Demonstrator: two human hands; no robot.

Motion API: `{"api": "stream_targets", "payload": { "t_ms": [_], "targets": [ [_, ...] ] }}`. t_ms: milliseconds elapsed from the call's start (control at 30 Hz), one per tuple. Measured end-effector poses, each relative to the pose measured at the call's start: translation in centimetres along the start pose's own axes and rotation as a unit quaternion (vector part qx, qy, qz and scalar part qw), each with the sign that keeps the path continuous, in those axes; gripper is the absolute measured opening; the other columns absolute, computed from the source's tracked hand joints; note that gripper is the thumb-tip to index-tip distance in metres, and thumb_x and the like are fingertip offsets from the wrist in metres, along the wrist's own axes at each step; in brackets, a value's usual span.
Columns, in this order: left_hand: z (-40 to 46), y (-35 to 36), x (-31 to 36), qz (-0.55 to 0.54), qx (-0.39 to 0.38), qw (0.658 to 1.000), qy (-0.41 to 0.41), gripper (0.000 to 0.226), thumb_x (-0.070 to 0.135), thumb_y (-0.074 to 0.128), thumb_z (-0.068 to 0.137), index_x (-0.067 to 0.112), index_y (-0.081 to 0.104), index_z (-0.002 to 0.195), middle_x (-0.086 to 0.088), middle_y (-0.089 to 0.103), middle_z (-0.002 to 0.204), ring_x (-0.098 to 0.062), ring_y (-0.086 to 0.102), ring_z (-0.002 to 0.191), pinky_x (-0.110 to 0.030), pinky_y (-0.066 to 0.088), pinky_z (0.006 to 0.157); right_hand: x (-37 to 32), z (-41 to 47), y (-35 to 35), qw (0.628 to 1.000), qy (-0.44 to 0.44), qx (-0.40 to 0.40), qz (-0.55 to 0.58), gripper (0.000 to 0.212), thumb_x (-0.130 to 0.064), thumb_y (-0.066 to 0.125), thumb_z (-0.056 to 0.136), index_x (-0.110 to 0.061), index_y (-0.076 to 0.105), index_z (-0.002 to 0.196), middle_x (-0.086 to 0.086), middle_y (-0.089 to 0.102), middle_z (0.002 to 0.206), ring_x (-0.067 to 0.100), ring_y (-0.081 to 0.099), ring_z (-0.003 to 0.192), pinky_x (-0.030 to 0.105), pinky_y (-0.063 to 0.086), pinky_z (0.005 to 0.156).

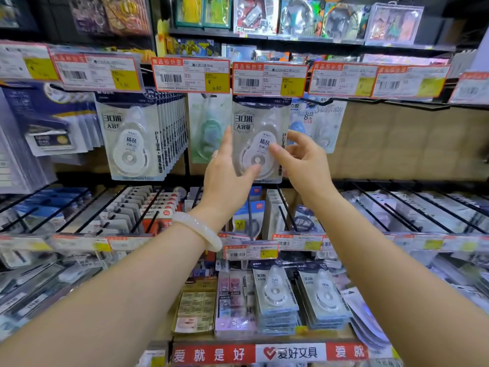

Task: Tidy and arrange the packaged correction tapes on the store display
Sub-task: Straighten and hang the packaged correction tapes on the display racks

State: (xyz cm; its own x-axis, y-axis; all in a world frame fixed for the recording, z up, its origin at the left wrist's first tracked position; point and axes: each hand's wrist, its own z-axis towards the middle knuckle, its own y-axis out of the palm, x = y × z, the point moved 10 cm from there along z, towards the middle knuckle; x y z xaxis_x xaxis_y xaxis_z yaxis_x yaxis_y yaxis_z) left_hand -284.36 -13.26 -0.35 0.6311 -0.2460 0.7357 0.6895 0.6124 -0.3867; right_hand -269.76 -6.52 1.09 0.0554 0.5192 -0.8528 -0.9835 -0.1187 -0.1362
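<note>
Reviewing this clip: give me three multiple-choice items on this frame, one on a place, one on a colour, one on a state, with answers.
1. Where is the correction tape pack that the hands are at?
A. On a hook under a price tag
B. Lying in the bottom tray
C. On the floor

2. What colour is the bracelet on the left wrist?
A. Black
B. Milky white
C. Red

3. How are the left hand and right hand placed?
A. Both away from the display
B. One at each side of the pack
C. Holding a pen

Answers: 1 A, it hangs below the tag; 2 B, pale and translucent; 3 B, fingers flank the pack.
</note>
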Motion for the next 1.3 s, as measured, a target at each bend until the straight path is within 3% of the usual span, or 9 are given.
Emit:
{"api": "stream_targets", "payload": {
  "t_ms": [133,300,367,433,633,733,900,1067,1300],
  "targets": [
    [-0.4,0.6,-0.2,-0.005,-0.007,1.0,-0.002,0.085,0.028,0.064,0.088,0.021,0.008,0.151,-0.005,0.038,0.145,-0.018,0.035,0.134,-0.031,0.03,0.11,0.4,0.0,-0.1,1.0,-0.018,0.003,-0.013,0.05,-0.027,0.066,0.087,-0.014,0.049,0.132,0.012,0.059,0.092,0.014,0.055,0.079,0.028,0.049,0.075],
    [-0.5,1.4,-1.0,-0.02,-0.01,1.0,-0.02,0.086,0.032,0.064,0.087,0.019,0.009,0.151,-0.005,0.043,0.142,-0.018,0.039,0.132,-0.04,0.035,0.11,1.6,0.2,-0.5,1.0,-0.008,0.01,-0.005,0.051,-0.029,0.064,0.088,-0.012,0.049,0.134,0.02,0.063,0.097,0.016,0.059,0.086,0.023,0.05,0.077],
    [-0.3,1.5,-1.2,-0.011,-0.006,1.0,-0.023,0.085,0.032,0.064,0.088,0.018,0.009,0.151,-0.006,0.04,0.144,-0.018,0.037,0.133,-0.034,0.031,0.112,1.8,0.6,-0.3,1.0,-0.011,0.007,-0.013,0.048,-0.03,0.063,0.089,-0.012,0.051,0.132,0.022,0.064,0.099,0.02,0.06,0.085,0.029,0.052,0.079],
    [0.1,1.8,-1.3,0.008,-0.007,0.999,-0.031,0.084,0.032,0.062,0.089,0.019,0.007,0.151,-0.005,0.034,0.148,-0.017,0.032,0.136,-0.022,0.024,0.105,2.0,1.0,0.1,1.0,-0.011,0.002,-0.024,0.044,-0.03,0.062,0.089,-0.014,0.052,0.129,0.022,0.064,0.095,0.021,0.059,0.08,0.035,0.052,0.079],
    [1.1,2.5,-2.1,0.073,-0.005,0.996,-0.056,0.081,0.033,0.054,0.094,0.023,-0.002,0.151,-0.008,0.035,0.142,-0.016,0.04,0.121,-0.012,0.022,0.079,2.7,2.0,0.6,0.996,-0.04,0.026,-0.07,0.045,-0.032,0.06,0.09,-0.021,0.043,0.129,0.0,0.055,0.086,0.008,0.053,0.075,0.024,0.045,0.074],
    [2.0,2.9,-2.6,0.085,-0.003,0.994,-0.071,0.081,0.031,0.054,0.094,0.025,-0.002,0.151,-0.01,0.037,0.14,-0.014,0.043,0.112,-0.017,0.027,0.08,3.2,3.1,1.0,0.995,-0.041,0.032,-0.086,0.042,-0.033,0.059,0.091,-0.021,0.044,0.129,-0.003,0.052,0.084,0.008,0.051,0.077,0.021,0.04,0.073],
    [4.4,3.7,-3.7,0.099,-0.011,0.99,-0.099,0.081,0.028,0.055,0.093,0.023,-0.001,0.151,-0.017,0.034,0.142,-0.028,0.04,0.126,-0.03,0.034,0.098,4.0,5.7,1.9,0.991,-0.013,0.019,-0.128,0.043,-0.034,0.055,0.092,-0.021,0.042,0.131,-0.011,0.047,0.082,0.013,0.053,0.085,0.029,0.043,0.078],
    [7.0,4.7,-4.8,0.143,-0.038,0.977,-0.152,0.081,0.029,0.054,0.093,0.023,-0.002,0.151,-0.023,0.026,0.149,-0.035,0.031,0.135,-0.04,0.031,0.107,4.2,7.7,2.7,0.985,-0.012,0.01,-0.169,0.043,-0.033,0.052,0.094,-0.015,0.041,0.132,0.008,0.06,0.115,0.024,0.058,0.104,0.04,0.048,0.088],
    [8.9,5.3,-4.9,0.154,-0.035,0.976,-0.146,0.076,0.019,0.055,0.092,0.015,0.007,0.15,-0.026,0.039,0.139,-0.039,0.043,0.124,-0.041,0.037,0.099,4.2,9.3,3.2,0.974,-0.007,0.01,-0.225,0.038,-0.03,0.05,0.096,-0.012,0.041,0.129,0.01,0.061,0.116,0.028,0.057,0.105,0.03,0.038,0.076]
  ]
}}
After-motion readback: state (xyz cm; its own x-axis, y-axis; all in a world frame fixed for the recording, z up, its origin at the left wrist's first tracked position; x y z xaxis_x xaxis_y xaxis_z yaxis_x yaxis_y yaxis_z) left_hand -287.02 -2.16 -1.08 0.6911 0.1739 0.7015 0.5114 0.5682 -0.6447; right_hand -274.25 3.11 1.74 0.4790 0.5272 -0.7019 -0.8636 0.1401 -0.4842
